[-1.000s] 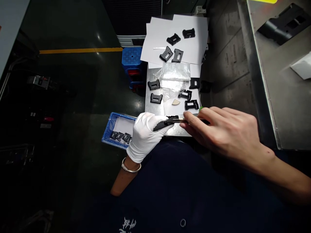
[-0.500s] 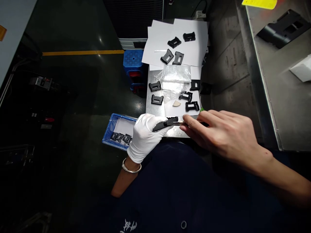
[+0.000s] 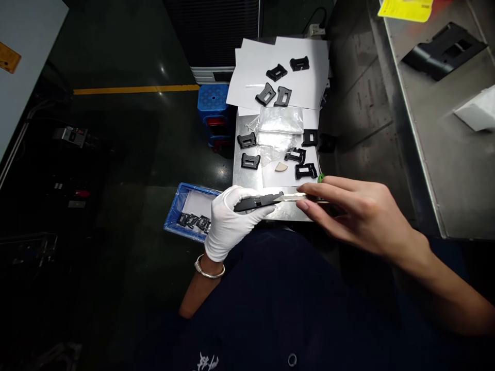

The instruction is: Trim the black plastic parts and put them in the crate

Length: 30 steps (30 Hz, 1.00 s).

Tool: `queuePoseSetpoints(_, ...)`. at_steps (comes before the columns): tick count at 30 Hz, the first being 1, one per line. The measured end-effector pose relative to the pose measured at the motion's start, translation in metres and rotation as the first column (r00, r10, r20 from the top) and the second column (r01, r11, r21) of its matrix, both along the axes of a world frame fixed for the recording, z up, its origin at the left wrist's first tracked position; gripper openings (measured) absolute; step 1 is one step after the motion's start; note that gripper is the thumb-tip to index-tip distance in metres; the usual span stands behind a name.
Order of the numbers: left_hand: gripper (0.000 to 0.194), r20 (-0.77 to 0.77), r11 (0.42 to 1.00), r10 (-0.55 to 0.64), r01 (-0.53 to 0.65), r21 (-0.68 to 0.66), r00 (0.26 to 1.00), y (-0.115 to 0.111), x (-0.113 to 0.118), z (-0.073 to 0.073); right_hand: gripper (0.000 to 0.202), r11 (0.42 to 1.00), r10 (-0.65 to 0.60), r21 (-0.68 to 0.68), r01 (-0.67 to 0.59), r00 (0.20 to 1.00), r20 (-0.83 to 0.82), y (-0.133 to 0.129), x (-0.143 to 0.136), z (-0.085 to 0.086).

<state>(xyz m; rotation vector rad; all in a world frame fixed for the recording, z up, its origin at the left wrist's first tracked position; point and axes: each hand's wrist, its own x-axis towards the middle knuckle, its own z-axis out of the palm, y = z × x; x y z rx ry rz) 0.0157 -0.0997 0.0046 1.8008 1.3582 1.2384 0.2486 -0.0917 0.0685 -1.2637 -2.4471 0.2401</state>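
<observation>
My left hand point(image 3: 231, 221), in a white glove, grips a black plastic part point(image 3: 257, 202) edge-on above the metal table. Bare and to the right, my right hand point(image 3: 356, 211) pinches a slim, pale, blade-like tool point(image 3: 291, 197) between thumb and fingers. The tool's tip meets the right end of the black part. The rest of the tool is hidden behind my fingers. A small green tip point(image 3: 320, 178) shows just above my right index finger; I cannot tell what it belongs to. Beyond my hands lies a tan wedge-shaped piece point(image 3: 281, 167).
Several black frame-shaped parts point(image 3: 250, 161) lie on the table point(image 3: 247, 178) and on white paper sheets point(image 3: 247, 62). Clear plastic bags point(image 3: 280, 121) are in the middle. A blue bin point(image 3: 172, 212) with black parts stands left. A metal wall point(image 3: 363, 93) borders the right side.
My right hand has shifted slightly right, with its thumb and fingers farther apart. The black part has tilted a little and moved slightly left. The whole view has shifted slightly.
</observation>
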Motion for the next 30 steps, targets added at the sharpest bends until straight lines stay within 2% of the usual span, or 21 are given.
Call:
queuePoseSetpoints(4,0.028,0.015,1.000,0.005,-0.005,-0.005,1.000,-0.004,0.001,-0.002,0.022,0.993,-0.058,-0.115,0.040,0.986,-0.156,0.003,-0.002,-0.005)
queuePoseSetpoints(11,0.028,0.001,0.999,-0.005,0.005,0.054,1.000,-0.008,0.001,0.002,0.020,0.990,-0.109,-0.111,0.084,0.964,-0.242,0.004,-0.005,-0.005)
queuePoseSetpoints(14,0.047,-0.053,0.998,-0.062,0.063,0.020,0.997,-0.007,0.004,0.003,0.022,0.991,-0.102,-0.105,0.078,0.963,-0.248,0.005,-0.013,-0.001)
queuePoseSetpoints(17,0.060,-0.145,0.991,-0.114,0.122,0.046,0.983,-0.005,0.007,-0.001,0.024,0.992,-0.098,-0.102,0.080,0.978,-0.184,0.008,-0.016,-0.003)
queuePoseSetpoints(20,0.076,-0.157,0.996,-0.036,0.049,0.081,0.987,-0.006,0.006,-0.006,0.025,0.988,-0.150,-0.043,0.146,0.981,-0.121,0.013,-0.005,-0.010)
queuePoseSetpoints(22,0.087,-0.115,0.998,0.013,-0.006,0.063,0.993,-0.008,0.004,-0.008,0.024,0.969,-0.243,-0.013,0.245,0.953,-0.183,0.016,0.004,-0.011)
queuePoseSetpoints(24,0.093,-0.079,0.997,0.045,-0.040,0.070,0.996,-0.009,0.004,-0.008,0.023,0.957,-0.288,-0.113,0.266,0.912,-0.291,0.017,0.007,-0.009)
queuePoseSetpoints(25,0.094,-0.075,0.996,0.053,-0.047,0.082,0.996,-0.009,0.005,-0.008,0.023,0.953,-0.282,-0.207,0.221,0.899,-0.336,0.017,0.005,-0.006)
queuePoseSetpoints(28,0.094,-0.091,0.992,0.058,-0.047,0.113,0.994,-0.010,0.009,-0.009,0.024,0.881,-0.211,-0.473,-0.001,0.894,-0.396,0.018,-0.012,0.003)
queuePoseSetpoints(30,0.096,-0.098,0.995,0.044,-0.034,0.096,0.994,-0.010,0.011,-0.012,0.021,0.815,-0.169,-0.567,-0.116,0.890,-0.424,0.019,-0.024,0.006)
